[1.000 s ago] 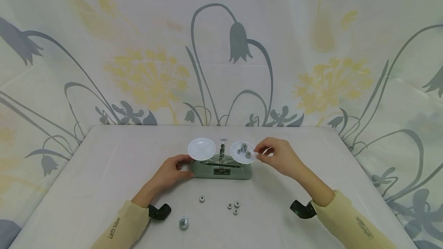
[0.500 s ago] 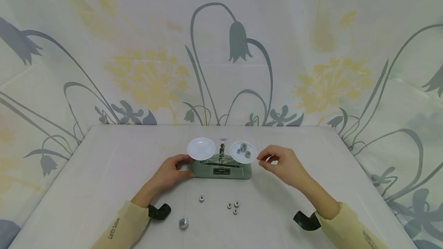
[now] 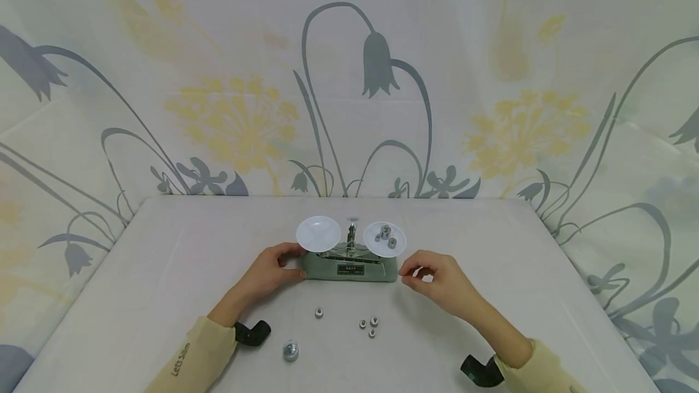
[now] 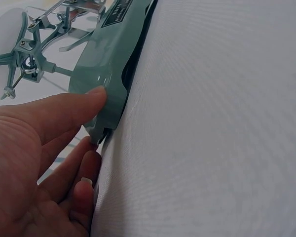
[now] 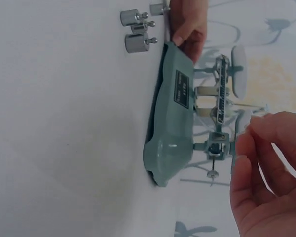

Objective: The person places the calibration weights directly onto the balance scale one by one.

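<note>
A green balance scale (image 3: 322,270) with two white pans stands on the table. Three metal weights (image 3: 384,232) of differing size sit in its right pan (image 3: 370,249), while its left pan (image 3: 318,234) holds nothing. At the base's left end is my left hand (image 3: 273,272); in the left wrist view its thumb (image 4: 91,101) presses the front face and the other fingers lie behind, gripping the end. My right hand (image 3: 437,278) hovers just off the base's right end. Its fingers (image 5: 244,173) are loosely bent, thumb close to forefinger, with nothing visible between them.
In front of the scale, three small weights (image 3: 372,333) stand together on the white table (image 3: 426,344). Another small weight (image 3: 319,313) is left of them, and a larger weight (image 3: 290,350) lies nearer. A flower-patterned curtain (image 3: 349,108) surrounds the table.
My right hand has left the right pan's rim, moving slightly right and then down beside the base. My left hand and the weights stay where they were.
</note>
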Demonstrator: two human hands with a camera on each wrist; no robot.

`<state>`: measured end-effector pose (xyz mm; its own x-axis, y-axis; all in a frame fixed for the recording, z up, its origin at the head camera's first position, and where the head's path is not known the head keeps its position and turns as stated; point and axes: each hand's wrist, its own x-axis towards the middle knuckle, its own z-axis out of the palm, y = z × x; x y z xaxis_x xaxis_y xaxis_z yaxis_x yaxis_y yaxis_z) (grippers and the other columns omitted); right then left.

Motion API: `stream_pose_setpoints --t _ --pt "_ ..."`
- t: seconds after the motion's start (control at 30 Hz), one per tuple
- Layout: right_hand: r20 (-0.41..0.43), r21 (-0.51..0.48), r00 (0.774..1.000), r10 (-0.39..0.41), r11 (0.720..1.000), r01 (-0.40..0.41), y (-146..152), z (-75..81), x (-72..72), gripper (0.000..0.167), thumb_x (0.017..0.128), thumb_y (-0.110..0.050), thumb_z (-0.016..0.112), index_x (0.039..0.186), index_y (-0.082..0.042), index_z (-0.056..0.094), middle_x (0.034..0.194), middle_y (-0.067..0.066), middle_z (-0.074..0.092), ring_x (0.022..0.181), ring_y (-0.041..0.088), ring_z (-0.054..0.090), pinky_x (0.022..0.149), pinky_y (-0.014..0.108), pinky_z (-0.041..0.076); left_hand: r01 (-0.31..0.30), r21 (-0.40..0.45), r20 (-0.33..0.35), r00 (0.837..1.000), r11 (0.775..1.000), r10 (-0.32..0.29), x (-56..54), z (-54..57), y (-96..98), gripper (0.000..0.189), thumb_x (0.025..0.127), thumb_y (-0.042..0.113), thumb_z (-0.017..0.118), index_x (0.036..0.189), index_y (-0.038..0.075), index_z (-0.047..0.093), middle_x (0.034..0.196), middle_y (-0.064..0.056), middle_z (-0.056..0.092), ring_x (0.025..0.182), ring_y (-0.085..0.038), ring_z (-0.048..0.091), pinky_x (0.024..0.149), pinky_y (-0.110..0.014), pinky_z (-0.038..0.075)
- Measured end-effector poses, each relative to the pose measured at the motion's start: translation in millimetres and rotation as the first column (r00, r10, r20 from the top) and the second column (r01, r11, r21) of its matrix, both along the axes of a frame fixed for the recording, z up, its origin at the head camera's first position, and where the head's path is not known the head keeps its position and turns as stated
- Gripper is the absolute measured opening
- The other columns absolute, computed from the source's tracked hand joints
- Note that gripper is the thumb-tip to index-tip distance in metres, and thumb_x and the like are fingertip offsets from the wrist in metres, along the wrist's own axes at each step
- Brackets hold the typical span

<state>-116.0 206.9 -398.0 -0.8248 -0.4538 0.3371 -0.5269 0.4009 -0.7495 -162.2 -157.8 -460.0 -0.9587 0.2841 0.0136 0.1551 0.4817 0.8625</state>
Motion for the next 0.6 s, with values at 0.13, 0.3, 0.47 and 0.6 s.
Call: stream_pose_setpoints --t 0.13,0.3,0.47,0.6 --pt "0.018 -0.017 0.999 0.034 0.999 -0.034 -3 -9.8 2.1 0.021 0.084 0.005 0.076 0.092 -0.014 0.072 0.089 0.004 0.070 0.080 0.013 0.064 0.070 0.028 0.055 -0.002 -0.004 -0.005 1.000 1.000 0.002 0.1 -0.5 -0.4 0.052 0.079 0.011 0.083 0.128 0.005 0.064 0.128 -0.009 0.064 0.124 -0.030 0.054 0.100 -0.050 0.043" --pt "0.032 -0.014 0.995 0.095 0.995 -0.095 -6 -23.1 3.3 0.016 0.084 0.005 0.075 0.093 -0.008 0.072 0.092 0.006 0.070 0.083 0.015 0.064 0.070 0.028 0.055 0.003 -0.009 -0.024 1.000 1.000 -0.004 0.2 -0.9 -1.2 0.053 0.079 0.013 0.083 0.127 0.004 0.064 0.127 -0.010 0.064 0.122 -0.031 0.055 0.099 -0.050 0.044" --pt "0.086 -0.035 0.983 0.163 0.986 -0.160 -10 -29.5 4.8 0.016 0.084 0.006 0.073 0.097 -0.004 0.073 0.096 0.005 0.071 0.087 0.018 0.066 0.073 0.030 0.057 -0.001 -0.007 -0.016 1.000 1.000 0.001 -0.6 -1.5 -0.5 0.053 0.079 0.012 0.083 0.128 0.005 0.064 0.127 -0.009 0.065 0.122 -0.029 0.055 0.099 -0.048 0.043" --pt "0.118 -0.031 0.969 0.217 0.976 -0.215 -13 -36.4 5.3 0.019 0.084 0.007 0.072 0.101 -0.003 0.073 0.099 0.005 0.072 0.089 0.019 0.067 0.076 0.031 0.057 0.002 -0.009 -0.022 1.000 1.000 -0.002 -0.9 -2.5 -0.9 0.053 0.079 0.012 0.083 0.127 0.004 0.064 0.127 -0.010 0.065 0.122 -0.030 0.055 0.099 -0.049 0.043"
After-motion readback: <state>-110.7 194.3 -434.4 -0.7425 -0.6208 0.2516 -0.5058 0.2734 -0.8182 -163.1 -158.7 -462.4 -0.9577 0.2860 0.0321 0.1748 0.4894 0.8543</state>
